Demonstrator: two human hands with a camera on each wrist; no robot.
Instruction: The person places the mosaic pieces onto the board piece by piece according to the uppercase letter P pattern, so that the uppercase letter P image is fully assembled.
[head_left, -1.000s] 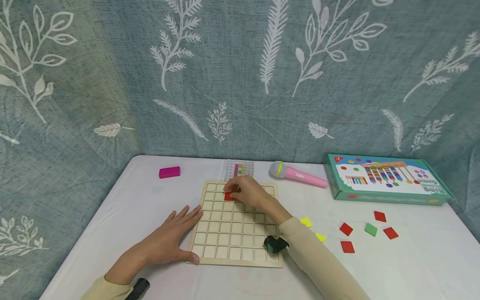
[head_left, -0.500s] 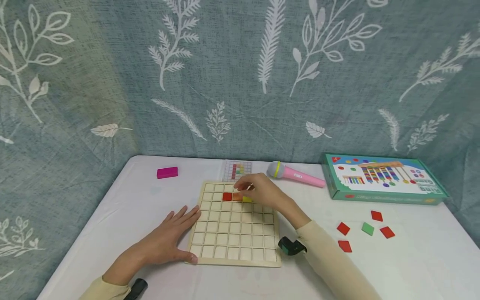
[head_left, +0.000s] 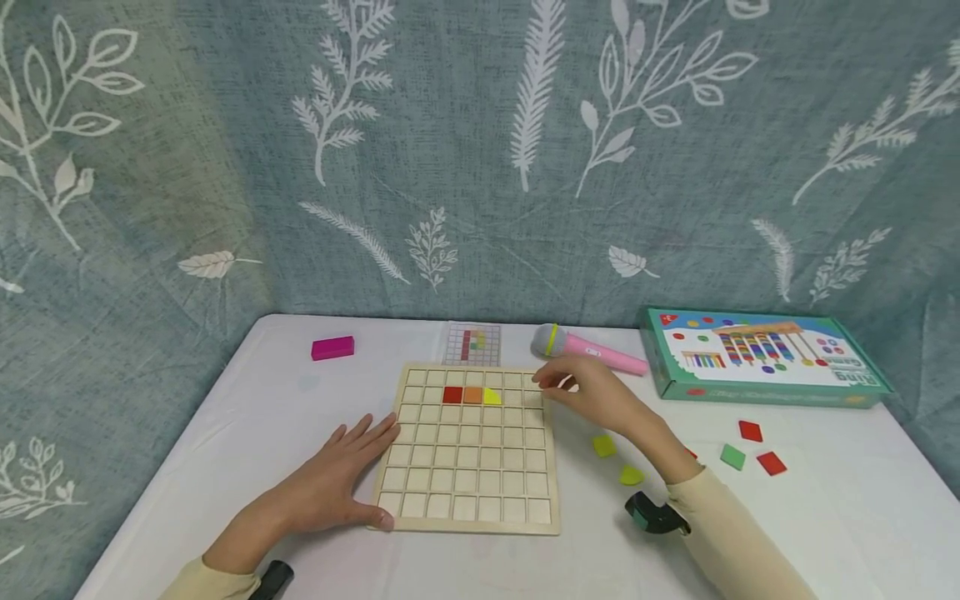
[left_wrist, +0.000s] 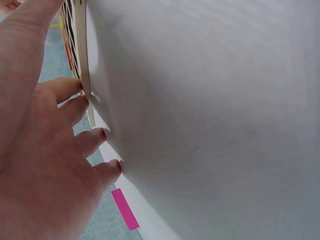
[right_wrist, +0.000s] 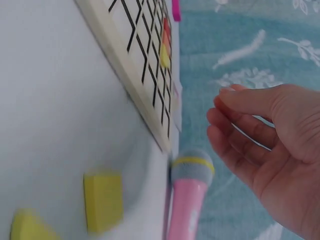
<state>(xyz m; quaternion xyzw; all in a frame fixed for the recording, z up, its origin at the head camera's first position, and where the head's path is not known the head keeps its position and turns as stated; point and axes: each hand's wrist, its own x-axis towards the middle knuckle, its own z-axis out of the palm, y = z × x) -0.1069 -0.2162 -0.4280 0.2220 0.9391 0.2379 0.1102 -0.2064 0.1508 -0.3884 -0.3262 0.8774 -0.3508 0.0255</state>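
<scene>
A wooden grid board (head_left: pixel 465 529) lies flat on the white table. In its second row from the back sit a red tile (head_left: pixel 452 395), an orange tile (head_left: pixel 472 395) and a yellow tile (head_left: pixel 492 396) with one rounded corner, side by side. My left hand (head_left: pixel 330 479) rests spread along the board's left edge, thumb at the near corner, fingertips at the frame. Over the board's far right edge hovers my right hand (head_left: pixel 592 392), fingers loosely bent with nothing between them; the right wrist view shows the same hand (right_wrist: pixel 270 145) apart from the board.
A pattern card (head_left: pixel 471 344) lies behind the board, beside a pink toy microphone (head_left: pixel 603 353). Two yellow pieces (head_left: pixel 603 446) lie right of the board; red tiles (head_left: pixel 771 463) and a green tile (head_left: pixel 732 457) lie farther right. A green box (head_left: pixel 765 354) and magenta block (head_left: pixel 333 348) stand behind.
My right hand has slid rightward along the row, from the red tile over the orange one, then off the tiles to the board's right edge. My left hand has stayed in place.
</scene>
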